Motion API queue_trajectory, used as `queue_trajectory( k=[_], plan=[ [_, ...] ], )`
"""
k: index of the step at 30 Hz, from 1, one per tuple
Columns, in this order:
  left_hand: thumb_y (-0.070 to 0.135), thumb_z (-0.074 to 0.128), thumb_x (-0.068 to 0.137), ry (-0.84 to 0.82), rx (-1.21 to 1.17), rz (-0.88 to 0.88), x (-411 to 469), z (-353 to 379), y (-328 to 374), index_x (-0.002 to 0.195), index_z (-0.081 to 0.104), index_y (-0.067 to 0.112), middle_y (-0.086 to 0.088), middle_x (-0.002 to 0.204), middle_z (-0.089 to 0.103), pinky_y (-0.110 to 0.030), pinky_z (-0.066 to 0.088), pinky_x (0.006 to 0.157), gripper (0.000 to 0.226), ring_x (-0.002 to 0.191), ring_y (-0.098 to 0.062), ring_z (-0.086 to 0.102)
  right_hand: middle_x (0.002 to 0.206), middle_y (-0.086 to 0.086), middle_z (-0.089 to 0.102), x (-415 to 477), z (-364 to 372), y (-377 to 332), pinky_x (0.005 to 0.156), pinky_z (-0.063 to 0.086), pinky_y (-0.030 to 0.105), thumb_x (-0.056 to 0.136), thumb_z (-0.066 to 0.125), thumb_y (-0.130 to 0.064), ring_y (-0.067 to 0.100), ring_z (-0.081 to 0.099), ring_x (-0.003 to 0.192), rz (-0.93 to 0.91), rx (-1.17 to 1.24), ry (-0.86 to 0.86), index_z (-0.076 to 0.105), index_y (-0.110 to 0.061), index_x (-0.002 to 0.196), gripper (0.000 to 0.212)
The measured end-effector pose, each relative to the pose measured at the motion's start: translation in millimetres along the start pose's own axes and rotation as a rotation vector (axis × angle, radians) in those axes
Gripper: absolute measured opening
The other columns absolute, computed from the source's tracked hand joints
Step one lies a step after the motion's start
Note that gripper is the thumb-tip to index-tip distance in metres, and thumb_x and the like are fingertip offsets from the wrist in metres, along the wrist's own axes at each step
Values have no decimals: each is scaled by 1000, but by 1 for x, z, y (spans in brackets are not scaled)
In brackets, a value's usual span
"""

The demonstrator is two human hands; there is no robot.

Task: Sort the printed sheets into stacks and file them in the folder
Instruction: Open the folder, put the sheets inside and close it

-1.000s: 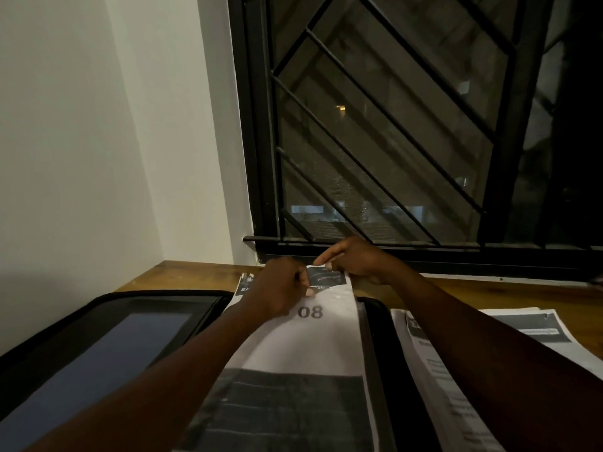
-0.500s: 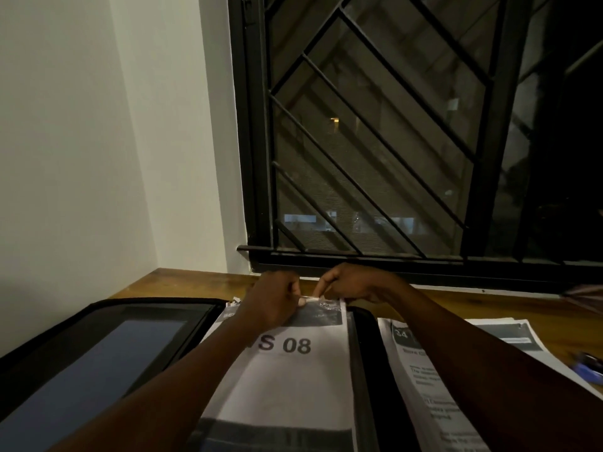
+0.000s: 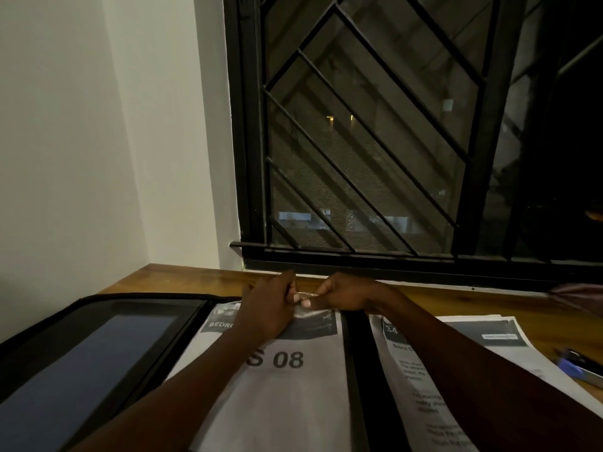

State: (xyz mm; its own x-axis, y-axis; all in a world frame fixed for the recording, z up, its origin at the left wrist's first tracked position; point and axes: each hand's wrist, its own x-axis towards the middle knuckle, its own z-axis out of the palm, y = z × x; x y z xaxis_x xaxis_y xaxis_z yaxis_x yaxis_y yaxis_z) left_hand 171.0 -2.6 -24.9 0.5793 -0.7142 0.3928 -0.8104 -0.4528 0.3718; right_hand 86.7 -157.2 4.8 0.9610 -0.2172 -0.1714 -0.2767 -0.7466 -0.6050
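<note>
An open black folder (image 3: pixel 98 340) lies on the wooden desk. A stack of printed sheets (image 3: pixel 293 396), its top page marked "08", rests on the folder's right half. My left hand (image 3: pixel 267 308) and my right hand (image 3: pixel 342 293) meet at the stack's far edge, both pinching the top edge of the sheets between thumb and fingers. A second stack of printed sheets (image 3: pixel 456 340) lies to the right of the folder, partly under my right forearm.
The wooden desk (image 3: pixel 489 301) runs up to a white wall on the left and a black barred window (image 3: pixel 359 158) behind. A blue and black stapler-like tool (image 3: pixel 580 367) lies at the right edge of the desk.
Both hands slid from a little way in on the top page to its far edge. The view tilted down slightly, showing more of the "08" page.
</note>
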Motion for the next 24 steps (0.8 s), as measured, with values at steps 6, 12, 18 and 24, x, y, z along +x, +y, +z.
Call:
queue_trajectory(
  k=[6,12,18,24],
  plan=[
    [21,52,92,11,74,-40,-3,3,3,95,50,26,8,88,54,-42,32,101,6,100,-21,56,77,-6,63,-7,2,-7,80,44,29,86,51,-60,10,56,78,35,12,-24,67,-26,69,41],
    [20,49,93,2,16,-72,-2,2,-1,94,48,26,7,90,57,-44,28,101,7,101,-21,56,91,5,67,-3,15,-6,88,48,41,90,50,-55,24,62,94,-83,-21,120,71,-22,74,43],
    [27,53,95,105,-208,-52,-2,4,-10,89,50,28,8,80,60,-46,45,92,6,81,-14,57,97,-6,66,-19,23,-9,87,54,36,86,60,-49,11,64,90,-73,284,332,63,-27,104,29],
    [32,61,91,136,-291,-51,-15,-10,-5,128,45,20,-7,128,52,-42,50,92,42,111,-23,54,111,10,67,-50,31,-16,83,57,38,84,68,-39,23,69,94,123,764,380,47,-13,126,54]
  ],
)
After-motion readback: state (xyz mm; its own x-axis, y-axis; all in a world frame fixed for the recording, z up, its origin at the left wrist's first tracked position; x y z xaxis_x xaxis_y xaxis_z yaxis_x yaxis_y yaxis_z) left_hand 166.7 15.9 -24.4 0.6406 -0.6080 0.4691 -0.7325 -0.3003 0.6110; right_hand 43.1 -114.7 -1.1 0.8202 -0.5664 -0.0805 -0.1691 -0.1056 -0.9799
